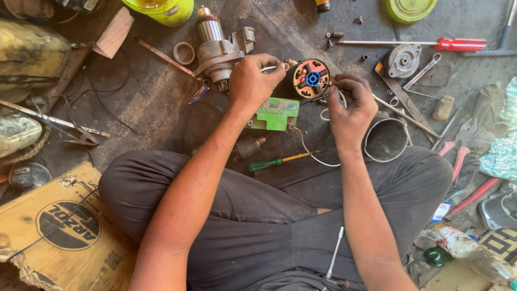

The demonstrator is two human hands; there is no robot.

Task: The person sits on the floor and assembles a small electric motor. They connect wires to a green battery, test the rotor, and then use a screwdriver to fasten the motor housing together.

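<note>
Between the two hands, seen from the head camera, lies a round brush plate (311, 78) with a blue centre and orange segments; the left hand (252, 81) is pinched shut on a thin white wire (269, 68) at the plate's edge, while the right hand (351, 105) has its fingers closed on a slim probe touching the opposite edge. Just below the left hand sits one green battery (276, 114), above it one armature assembly (221, 48), and beside the right hand one metal cylinder housing (385, 139); two screwdrivers show, one green-handled (280, 161) below both hands and one red-handled (431, 43) well above the right.
</note>
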